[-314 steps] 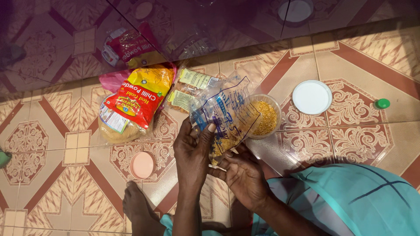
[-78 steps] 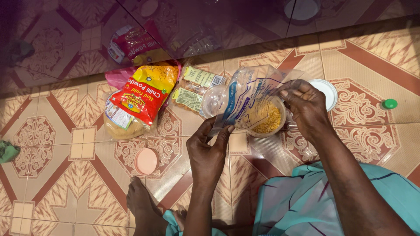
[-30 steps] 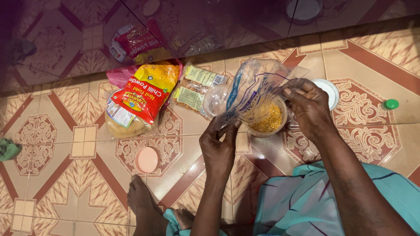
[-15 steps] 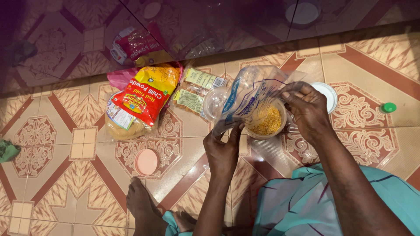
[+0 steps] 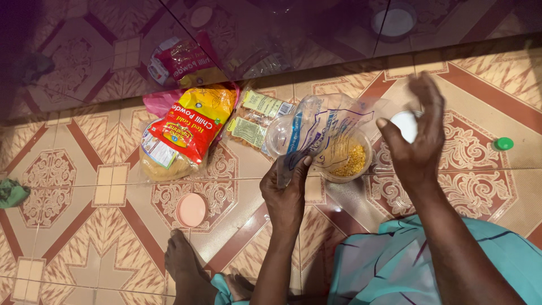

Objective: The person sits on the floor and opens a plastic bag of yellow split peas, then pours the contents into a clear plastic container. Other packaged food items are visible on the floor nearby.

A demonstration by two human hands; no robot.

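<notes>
The floor is cream tile with terracotta bands and scrollwork. A clear bag carries blue print, the tub holds yellow lentils, the packet is red and yellow (green-dotted), one lid salmon pink, the cap green.

The right hand is smeared by motion blur, and it covers most of the white lid on the floor beyond it, so whether the fingers touch the lid cannot be told. The clear plastic bag hangs in front of the round tub of yellow lentils, hiding the tub's left side. The red and yellow packet covers most of a pink bag. A green scrap is cut off by the left edge.
</notes>
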